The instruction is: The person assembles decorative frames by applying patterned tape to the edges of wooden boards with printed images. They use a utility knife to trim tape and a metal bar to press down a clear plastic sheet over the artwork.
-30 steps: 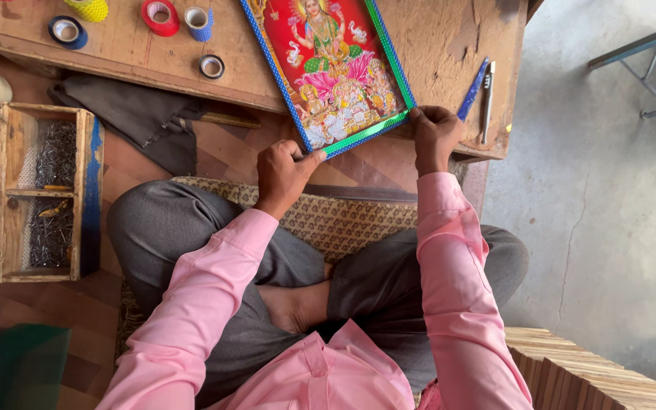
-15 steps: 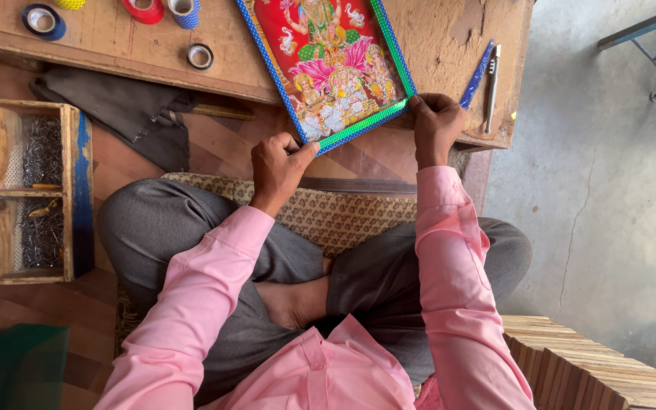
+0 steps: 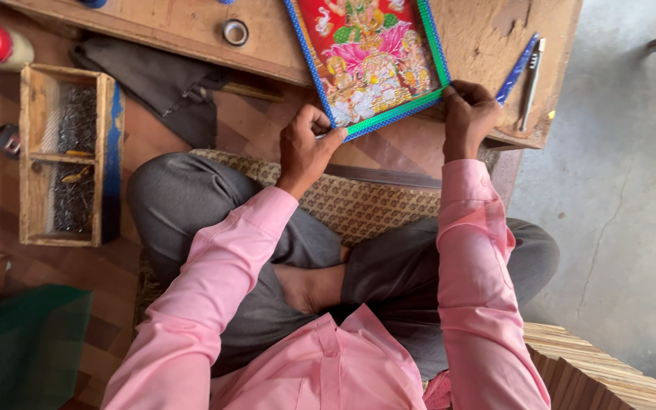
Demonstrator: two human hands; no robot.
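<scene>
Framed picture (image 3: 373, 61), blue-green border, lies tilted on the low wooden table (image 3: 495, 38), its near edge overhanging the table front. Left hand (image 3: 305, 148) pinches the near-left corner, fingers curled shut on the frame. Right hand (image 3: 468, 118) grips the near-right corner, fingers closed over the edge. Two pens (image 3: 525, 68) just beside the right hand. Wooden box (image 3: 66, 163) well apart on the left.

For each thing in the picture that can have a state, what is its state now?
Framed picture: flat on the wooden table, near edge overhanging, held at both near corners.
Left hand: pinching the near left corner.
Right hand: gripping the near right corner.
Wooden box: open on top, its compartments filled with dark small metal pieces.
Tape roll: lying flat.
Two pens: lying side by side.
</scene>
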